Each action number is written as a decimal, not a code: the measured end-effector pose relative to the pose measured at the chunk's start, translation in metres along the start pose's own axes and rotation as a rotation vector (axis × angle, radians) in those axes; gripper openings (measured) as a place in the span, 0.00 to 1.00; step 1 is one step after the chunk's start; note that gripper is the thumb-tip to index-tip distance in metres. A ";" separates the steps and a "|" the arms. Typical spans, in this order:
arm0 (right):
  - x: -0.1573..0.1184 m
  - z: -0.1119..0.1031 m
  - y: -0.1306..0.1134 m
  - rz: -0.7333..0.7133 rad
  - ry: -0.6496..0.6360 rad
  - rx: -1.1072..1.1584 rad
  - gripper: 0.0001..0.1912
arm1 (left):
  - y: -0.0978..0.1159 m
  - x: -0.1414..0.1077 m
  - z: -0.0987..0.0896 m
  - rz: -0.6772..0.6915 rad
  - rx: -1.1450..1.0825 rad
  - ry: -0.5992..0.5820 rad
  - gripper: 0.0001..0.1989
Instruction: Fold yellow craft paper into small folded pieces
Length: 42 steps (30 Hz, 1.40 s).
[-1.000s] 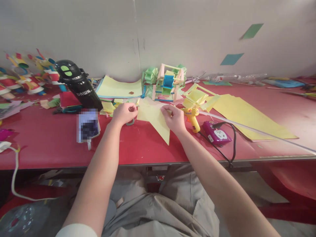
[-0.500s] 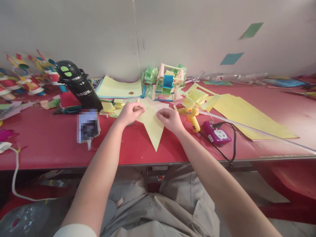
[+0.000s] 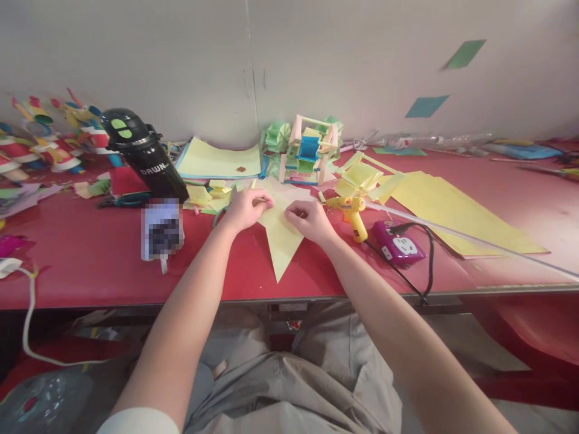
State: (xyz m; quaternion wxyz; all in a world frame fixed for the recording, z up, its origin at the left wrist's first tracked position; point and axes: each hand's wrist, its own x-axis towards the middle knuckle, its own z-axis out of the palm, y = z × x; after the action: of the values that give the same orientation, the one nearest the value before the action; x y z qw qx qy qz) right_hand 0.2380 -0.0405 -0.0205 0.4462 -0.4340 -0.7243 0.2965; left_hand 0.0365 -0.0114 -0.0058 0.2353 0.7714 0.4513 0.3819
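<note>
A folded sheet of pale yellow paper lies before me, its pointed corner aimed at the table's front edge. On its left side, my left hand pinches it with the fingers pressed together. My right hand closes on the right side with thumb and fingertips. Part of a green-handled tool shows just left of my left hand. A yellow glue gun lies right of my right hand. Behind the hands stands a wooden stick frame with blue and green folded paper inside.
A black bottle leans at the left, near a pixelated object. A purple power socket with a black cord sits right of the glue gun. Yellow sheets lie farther right, crossed by a long clear strip. Paper figures stand far left.
The paper has turned slightly, its near point shifting left and toward me. My left hand has moved a little right, closer to my right hand. More of the green-handled tool shows.
</note>
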 end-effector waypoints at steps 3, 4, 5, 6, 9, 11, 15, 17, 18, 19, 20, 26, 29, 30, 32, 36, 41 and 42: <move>0.001 -0.001 0.000 0.009 0.015 0.001 0.06 | -0.005 0.001 -0.012 -0.019 0.016 0.084 0.07; 0.001 -0.001 0.000 0.011 0.021 -0.004 0.06 | -0.007 0.001 -0.015 -0.018 0.031 0.112 0.07; 0.001 -0.001 0.000 0.014 0.030 -0.010 0.06 | -0.009 0.001 -0.018 -0.016 0.049 0.140 0.07; 0.001 -0.001 0.000 0.019 0.039 -0.015 0.05 | -0.011 0.002 -0.020 -0.021 0.062 0.167 0.07; 0.001 0.000 -0.001 0.033 0.062 -0.024 0.05 | -0.016 0.002 -0.023 -0.055 0.073 0.214 0.07; 0.000 0.000 -0.003 0.044 0.071 -0.031 0.05 | -0.017 0.001 -0.025 -0.072 0.090 0.224 0.07; -0.001 -0.003 -0.003 0.072 0.163 -0.028 0.05 | -0.016 -0.001 -0.036 -0.117 0.137 0.356 0.06; -0.001 -0.004 -0.001 0.055 0.211 0.004 0.05 | -0.016 -0.001 -0.040 -0.133 0.103 0.426 0.07; 0.000 -0.003 0.000 0.040 0.222 0.024 0.05 | -0.017 -0.001 -0.040 -0.137 0.073 0.442 0.07; 0.000 -0.002 0.001 0.027 0.220 0.045 0.07 | -0.017 0.000 -0.039 -0.137 0.039 0.447 0.08; 0.001 -0.001 0.003 0.020 0.208 0.067 0.09 | -0.017 0.001 -0.038 -0.135 0.001 0.449 0.09; 0.001 0.005 0.008 0.052 0.006 0.220 0.20 | -0.009 0.004 -0.024 -0.313 -0.304 0.358 0.12; 0.000 0.005 0.010 0.068 -0.014 0.285 0.35 | -0.001 0.003 -0.025 -0.406 -0.469 0.290 0.11; -0.001 0.005 0.010 0.065 -0.011 0.298 0.40 | 0.002 0.002 -0.026 -0.422 -0.506 0.287 0.10; -0.002 0.004 0.012 0.049 -0.007 0.283 0.47 | 0.005 0.001 -0.028 -0.454 -0.546 0.271 0.09; -0.002 0.003 0.015 -0.032 0.028 0.119 0.44 | 0.004 -0.001 -0.025 -0.489 -0.516 0.189 0.09; 0.000 0.000 0.011 -0.125 0.171 -0.010 0.41 | 0.003 -0.002 -0.022 -0.520 -0.426 0.141 0.09; 0.000 -0.001 0.009 -0.142 0.156 -0.015 0.35 | 0.004 -0.002 -0.021 -0.524 -0.421 0.121 0.09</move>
State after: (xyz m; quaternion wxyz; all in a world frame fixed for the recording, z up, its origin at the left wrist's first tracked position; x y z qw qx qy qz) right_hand 0.2421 -0.0363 -0.0274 0.5177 -0.4067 -0.7185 0.2242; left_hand 0.0209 -0.0142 0.0088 0.4524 0.5396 0.5587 0.4383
